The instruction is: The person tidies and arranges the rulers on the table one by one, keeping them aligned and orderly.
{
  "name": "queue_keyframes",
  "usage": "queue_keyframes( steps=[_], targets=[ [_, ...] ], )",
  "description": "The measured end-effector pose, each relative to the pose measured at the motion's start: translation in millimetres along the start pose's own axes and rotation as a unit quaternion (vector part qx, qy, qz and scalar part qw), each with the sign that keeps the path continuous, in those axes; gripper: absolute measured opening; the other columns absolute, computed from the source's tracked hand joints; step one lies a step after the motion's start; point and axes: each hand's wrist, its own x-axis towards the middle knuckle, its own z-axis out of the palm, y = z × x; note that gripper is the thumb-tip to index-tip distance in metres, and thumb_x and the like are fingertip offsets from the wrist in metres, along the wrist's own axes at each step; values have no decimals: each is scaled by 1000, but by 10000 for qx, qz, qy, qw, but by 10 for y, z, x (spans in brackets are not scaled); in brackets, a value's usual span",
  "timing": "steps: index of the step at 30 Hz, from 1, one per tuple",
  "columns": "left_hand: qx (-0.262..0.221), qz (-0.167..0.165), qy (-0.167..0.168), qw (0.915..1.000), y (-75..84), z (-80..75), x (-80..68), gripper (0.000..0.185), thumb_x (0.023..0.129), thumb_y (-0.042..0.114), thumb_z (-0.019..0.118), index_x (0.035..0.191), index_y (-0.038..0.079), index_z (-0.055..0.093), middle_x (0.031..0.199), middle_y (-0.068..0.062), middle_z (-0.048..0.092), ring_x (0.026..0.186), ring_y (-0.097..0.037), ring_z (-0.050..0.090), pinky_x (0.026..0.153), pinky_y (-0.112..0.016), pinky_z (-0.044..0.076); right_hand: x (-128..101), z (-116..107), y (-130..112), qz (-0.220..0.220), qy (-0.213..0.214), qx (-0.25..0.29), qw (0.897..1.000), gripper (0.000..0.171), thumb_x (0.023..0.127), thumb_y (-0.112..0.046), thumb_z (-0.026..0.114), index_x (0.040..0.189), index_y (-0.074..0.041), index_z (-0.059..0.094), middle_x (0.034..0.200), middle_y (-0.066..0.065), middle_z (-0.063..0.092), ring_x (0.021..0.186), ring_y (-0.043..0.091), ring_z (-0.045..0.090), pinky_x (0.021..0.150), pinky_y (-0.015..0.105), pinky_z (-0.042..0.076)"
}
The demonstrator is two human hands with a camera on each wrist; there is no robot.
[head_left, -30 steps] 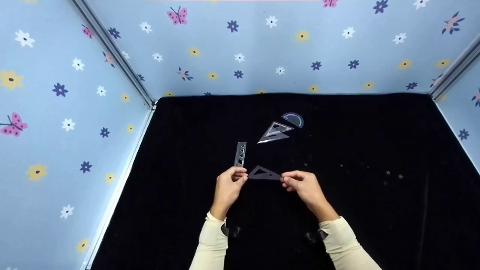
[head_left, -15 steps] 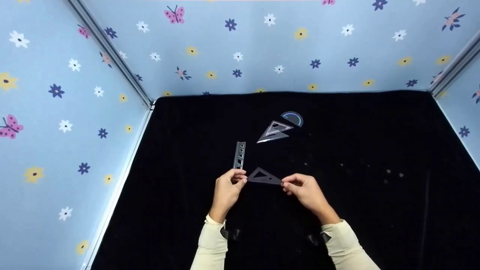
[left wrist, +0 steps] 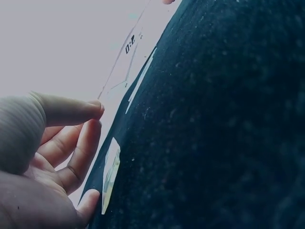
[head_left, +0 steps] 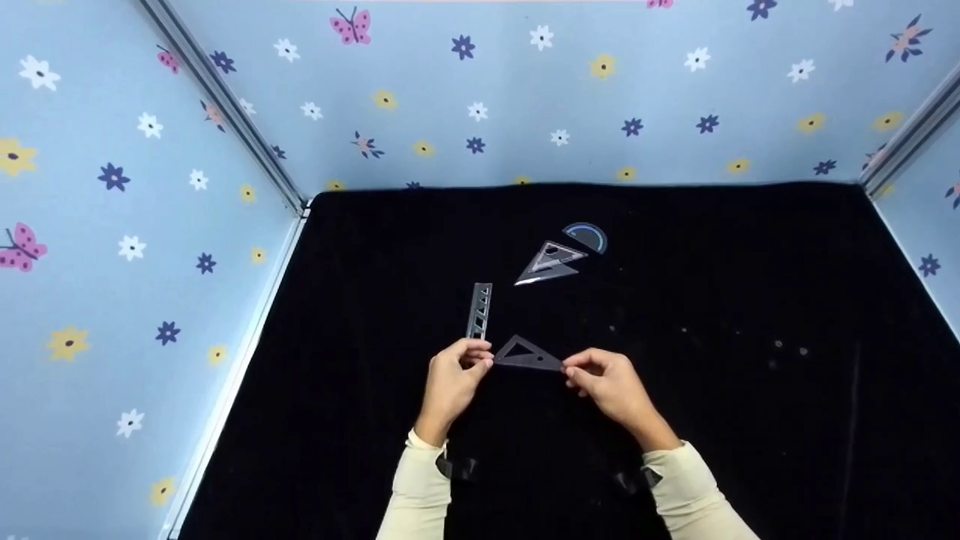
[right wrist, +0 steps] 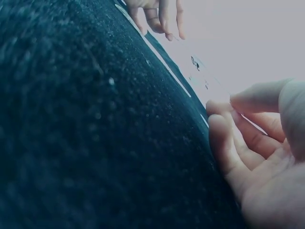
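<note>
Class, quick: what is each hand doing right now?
Left hand: pinches one corner of the clear set square.
Right hand: pinches its opposite corner.

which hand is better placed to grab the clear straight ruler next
Left, probably. The left hand, pinching one corner of the clear triangular set square, sits just below the clear straight ruler. The right hand pinches the opposite corner, farther away.

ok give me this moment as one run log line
left hand: pinches left corner of set square | right hand: pinches its right corner | ruler, second set square, protractor: untouched on black cloth
</note>
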Motion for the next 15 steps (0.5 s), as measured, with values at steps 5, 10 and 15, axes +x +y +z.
queue_keyframes(
  steps=[5, 10, 15],
  targets=[
    [54, -67, 21, 10000, -16, -10, -6, 20, 82, -7, 74, 100, 1, 74, 86, -4, 74, 78, -19, 69, 73, -26, 52, -26, 41, -42, -114, 111, -266, 9995, 9, 88, 8, 68, 96, 10, 72, 82, 22, 70, 71, 28, 67, 62, 25, 54],
    [39, -50, 68, 10000, 30, 2, -17, 19, 82, -11, 72, 100, -6, 72, 86, -12, 74, 79, -29, 70, 71, -27, 52, -64, 65, -54, -212, 230, -424, 9986, 8, 86, 9, 70, 94, 8, 73, 81, 19, 69, 67, 16, 63, 62, 21, 51],
    [-37, -17, 67, 10000, 264, -61, -27, 18, 82, -15, 69, 100, -12, 70, 87, -21, 72, 80, -36, 69, 73, -30, 52, -28, 76, -81, -250, 205, -480, 9983, 8, 87, 9, 70, 93, 8, 73, 80, 19, 69, 66, 17, 63, 61, 21, 51]
  ],
)
